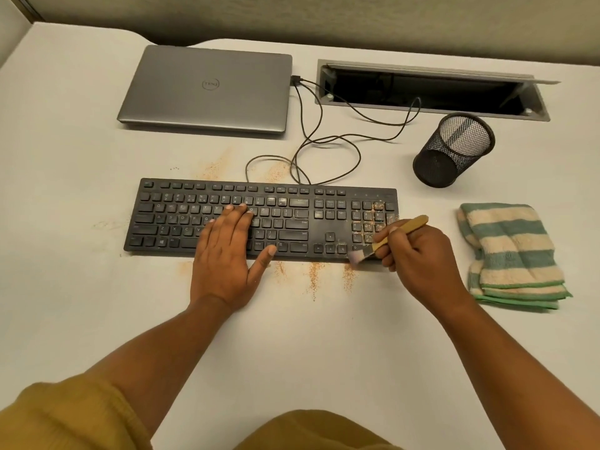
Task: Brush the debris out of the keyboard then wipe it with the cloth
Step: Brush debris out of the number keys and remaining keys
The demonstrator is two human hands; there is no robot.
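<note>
A black keyboard (292,216) lies flat across the middle of the desk. My left hand (227,254) rests flat on its letter keys with straight fingers. My right hand (418,261) grips a small brush with a wooden handle (406,227). The bristles (356,255) touch the keyboard's front edge below the number pad. Orange-brown debris (373,222) speckles the number pad keys. More debris (315,277) lies in streaks on the desk in front of the keyboard and behind it (214,167). A folded green-and-cream striped cloth (509,254) lies to the right of my right hand.
A closed grey laptop (207,89) sits behind the keyboard, with a black cable (328,147) looping between them. A black mesh pen cup (454,151) stands at the back right. Behind it is an open cable hatch (428,92) in the desk.
</note>
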